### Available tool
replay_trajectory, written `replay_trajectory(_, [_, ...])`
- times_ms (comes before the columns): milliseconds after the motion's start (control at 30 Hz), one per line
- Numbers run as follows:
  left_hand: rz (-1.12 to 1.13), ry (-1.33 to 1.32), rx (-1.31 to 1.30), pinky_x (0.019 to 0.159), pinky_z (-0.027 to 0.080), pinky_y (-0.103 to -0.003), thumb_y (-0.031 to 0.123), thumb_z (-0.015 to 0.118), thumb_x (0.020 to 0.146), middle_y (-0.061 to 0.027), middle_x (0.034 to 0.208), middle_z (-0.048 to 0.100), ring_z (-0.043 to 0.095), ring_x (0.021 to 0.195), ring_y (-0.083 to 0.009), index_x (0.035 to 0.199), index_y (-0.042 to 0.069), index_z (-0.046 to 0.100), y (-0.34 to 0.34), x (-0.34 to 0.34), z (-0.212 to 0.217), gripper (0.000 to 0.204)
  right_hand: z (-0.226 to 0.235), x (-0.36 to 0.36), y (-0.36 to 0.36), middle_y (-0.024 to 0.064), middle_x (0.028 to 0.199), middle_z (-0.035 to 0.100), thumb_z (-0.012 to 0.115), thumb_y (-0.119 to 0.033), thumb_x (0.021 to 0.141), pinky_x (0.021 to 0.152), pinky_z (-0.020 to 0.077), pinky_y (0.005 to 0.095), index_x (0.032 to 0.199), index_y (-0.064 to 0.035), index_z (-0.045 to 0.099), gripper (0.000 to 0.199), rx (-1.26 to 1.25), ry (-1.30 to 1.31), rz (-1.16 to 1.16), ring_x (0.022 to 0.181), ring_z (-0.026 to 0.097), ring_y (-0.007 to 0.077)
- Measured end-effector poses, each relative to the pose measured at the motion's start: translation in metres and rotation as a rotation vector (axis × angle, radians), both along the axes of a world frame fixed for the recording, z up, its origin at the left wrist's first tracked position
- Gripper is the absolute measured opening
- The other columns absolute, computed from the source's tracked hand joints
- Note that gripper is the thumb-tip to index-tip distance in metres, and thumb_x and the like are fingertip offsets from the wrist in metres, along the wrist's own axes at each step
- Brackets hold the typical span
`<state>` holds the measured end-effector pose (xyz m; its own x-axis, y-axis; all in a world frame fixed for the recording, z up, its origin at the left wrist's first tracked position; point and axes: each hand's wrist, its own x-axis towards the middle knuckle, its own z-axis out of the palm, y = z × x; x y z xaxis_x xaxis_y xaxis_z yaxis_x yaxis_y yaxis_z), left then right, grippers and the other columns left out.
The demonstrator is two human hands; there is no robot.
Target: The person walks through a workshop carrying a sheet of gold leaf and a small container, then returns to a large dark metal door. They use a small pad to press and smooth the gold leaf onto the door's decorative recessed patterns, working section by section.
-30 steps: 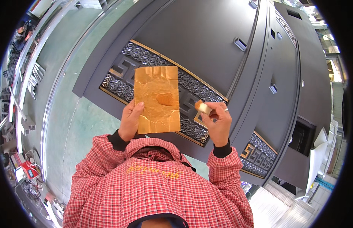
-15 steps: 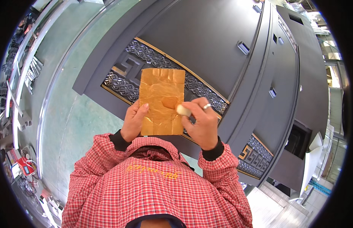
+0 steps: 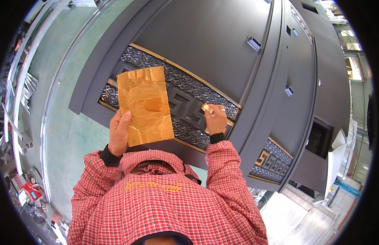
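My left hand [image 3: 118, 132] grips the lower left edge of a gold-coated sheet of cardboard [image 3: 142, 124], thumb on top. A darker orange-brown patch of paint [image 3: 152, 104] lies near its middle. Apart from the sheet, to its right, my right hand [image 3: 216, 121] pinches a small pale stubby dabber [image 3: 206, 108] with a gold-brown tip; whether it is sponge or brush I cannot make out. That hand is over the right part of a dark relief panel [image 3: 182, 104], which has a raised key pattern, scroll bands and gold edging. The sheet hides part of the panel's left side.
The panel is set in a large dark grey door [image 3: 206, 36] lying in front of me. A small metal bracket [image 3: 253, 43] stands up from it. Farther right is a second patterned panel [image 3: 272, 161]. Green floor [image 3: 81, 126] and metal lengths [image 3: 29, 87] are at left.
The dabber has left the paint patch and moved right, over the relief panel. My left hand has shifted the cardboard sheet leftward and tilted it slightly.
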<state>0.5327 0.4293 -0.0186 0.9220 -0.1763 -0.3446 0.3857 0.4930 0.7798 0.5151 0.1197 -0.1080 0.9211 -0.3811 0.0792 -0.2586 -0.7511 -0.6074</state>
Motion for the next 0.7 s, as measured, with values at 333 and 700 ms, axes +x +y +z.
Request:
replay_trajectory(333, [0.005,-0.006,0.065,0.089,0.046,-0.028,0.014,0.039,0.097,-0.009,0.119,0.056,0.057,0.104,-0.0151,0.127,-0.002,0.043,0.006,0.007,-0.007,0.034,-0.009,-0.012,-0.021,0.004,0.087,0.058,0.066,-0.014,0.069,0.064,0.0492,0.0357,0.087,-0.0128,0.066,0.018,-0.192,0.102,-0.076,0.07,0.059,0.0234])
replay_trajectory(700, [-0.002,-0.003,0.085,0.088,0.046,-0.027,0.015,0.04,0.097,-0.0087,0.118,0.056,0.056,0.103,-0.0144,0.125,-0.003,0.044,0.005,0.013,-0.002,0.033,-0.015,0.004,0.0,0.0039,0.092,0.057,0.066,-0.014,0.071,0.065,0.0495,0.0383,0.089,-0.0136,0.065,0.018,-0.098,0.088,0.0,0.08,0.06,0.0263])
